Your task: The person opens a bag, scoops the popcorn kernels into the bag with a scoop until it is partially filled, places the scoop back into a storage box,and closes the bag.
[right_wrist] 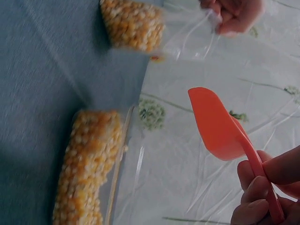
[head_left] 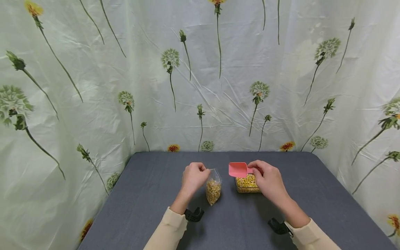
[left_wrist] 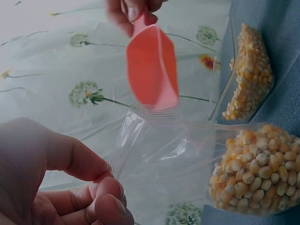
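Observation:
My left hand pinches the top edge of a clear plastic bag, whose lower part bulges with corn kernels. A coral-pink scoop is held by its handle in my right hand. In the head view the scoop is just right of the bag, above a clear container of yellow corn kernels. No kernels show in the scoop in the head and left wrist views. The right wrist view shows the scoop from its side, with fingers and thumb around the handle.
Both the bag and the container are over a table with a dark grey-blue cloth. Behind the table hangs a pale curtain printed with dandelions. Black wrist straps sit on both forearms.

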Motion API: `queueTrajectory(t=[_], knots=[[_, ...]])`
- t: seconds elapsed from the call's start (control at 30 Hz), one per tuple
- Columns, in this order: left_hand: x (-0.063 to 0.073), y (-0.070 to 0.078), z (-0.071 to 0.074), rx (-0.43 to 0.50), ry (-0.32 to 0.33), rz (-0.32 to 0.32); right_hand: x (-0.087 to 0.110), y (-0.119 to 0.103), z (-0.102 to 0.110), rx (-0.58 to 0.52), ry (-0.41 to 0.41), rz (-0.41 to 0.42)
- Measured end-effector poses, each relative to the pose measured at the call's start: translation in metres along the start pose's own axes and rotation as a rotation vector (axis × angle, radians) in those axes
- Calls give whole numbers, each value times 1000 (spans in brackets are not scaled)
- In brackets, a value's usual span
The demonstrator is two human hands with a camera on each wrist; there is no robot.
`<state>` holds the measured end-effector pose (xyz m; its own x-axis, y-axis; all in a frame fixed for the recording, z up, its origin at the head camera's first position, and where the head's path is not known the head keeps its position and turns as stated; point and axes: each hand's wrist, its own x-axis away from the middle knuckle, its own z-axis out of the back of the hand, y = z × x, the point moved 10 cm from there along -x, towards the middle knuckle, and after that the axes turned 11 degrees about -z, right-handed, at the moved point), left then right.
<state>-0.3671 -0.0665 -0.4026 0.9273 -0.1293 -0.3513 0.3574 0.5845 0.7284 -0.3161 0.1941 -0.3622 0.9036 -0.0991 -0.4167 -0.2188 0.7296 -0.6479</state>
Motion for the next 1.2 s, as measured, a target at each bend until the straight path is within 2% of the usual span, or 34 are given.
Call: queueTrajectory(t=[0.2, 0.37, 0.53, 0.83, 1.0, 1.2], knots=[[0, 1, 1, -19, -4, 2, -6, 18, 0, 68, -51, -42], [0, 3, 0, 2, -7, -18, -11, 34, 1, 128, -114, -73], [1, 4, 0, 10, -4, -29, -16, 48, 8, 195, -163, -62], [1, 2, 1, -1, -5, -20, -26, 49, 22, 321, -208, 25], [1, 2, 2, -5, -6, -17, -25, 46, 16, 436, -241, 111], [1, 2, 1, -12, -6, -18, -16, 41, 3, 591, -273, 224]])
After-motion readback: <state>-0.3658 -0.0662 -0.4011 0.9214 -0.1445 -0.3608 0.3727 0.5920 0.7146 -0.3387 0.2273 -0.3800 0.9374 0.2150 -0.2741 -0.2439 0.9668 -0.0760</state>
